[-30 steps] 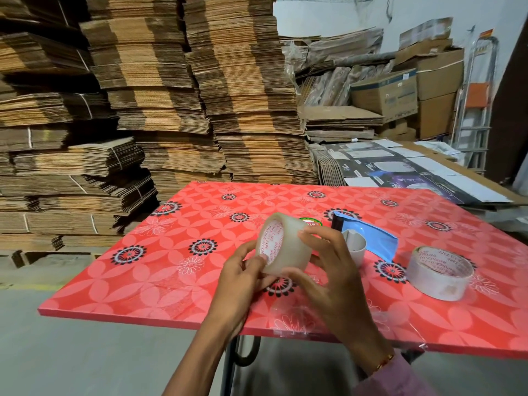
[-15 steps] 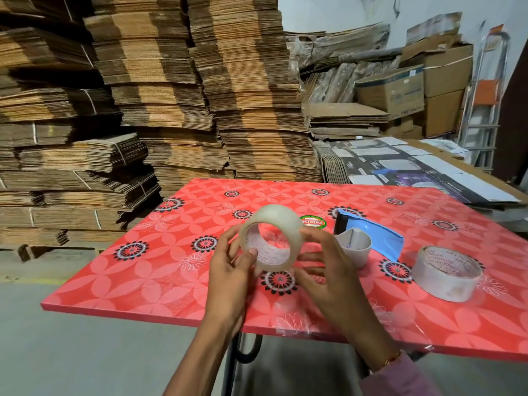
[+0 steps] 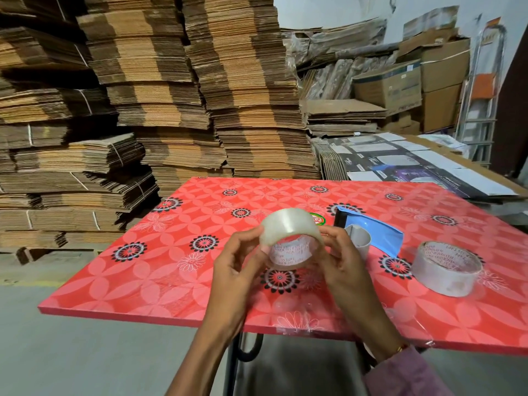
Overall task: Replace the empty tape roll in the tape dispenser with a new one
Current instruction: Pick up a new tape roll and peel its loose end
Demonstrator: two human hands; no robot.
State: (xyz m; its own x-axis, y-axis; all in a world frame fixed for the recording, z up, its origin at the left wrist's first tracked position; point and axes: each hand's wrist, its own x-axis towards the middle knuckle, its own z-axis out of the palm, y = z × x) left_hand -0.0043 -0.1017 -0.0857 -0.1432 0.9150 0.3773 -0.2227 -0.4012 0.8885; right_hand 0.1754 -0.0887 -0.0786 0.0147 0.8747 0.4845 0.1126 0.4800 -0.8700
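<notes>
A clear tape roll (image 3: 288,228) is held up above the red flowered table (image 3: 171,267), its printed white core facing me. My left hand (image 3: 237,267) grips its left side and my right hand (image 3: 340,264) grips its right side. Behind my right hand lies the blue tape dispenser (image 3: 380,235), with a grey empty core (image 3: 360,241) standing at its near side. A second tape roll (image 3: 447,268) lies flat on the table to the right.
A green round sticker (image 3: 318,218) lies on the table behind the held roll. Tall stacks of flattened cardboard (image 3: 171,95) stand behind the table, with boxes (image 3: 400,84) and a ladder (image 3: 480,90) at the back right. Grey floor lies below the table's near edge.
Both hands have turned the clear roll, from its flat face pointing left to its opening tilted down toward me. The view has shifted slightly.
</notes>
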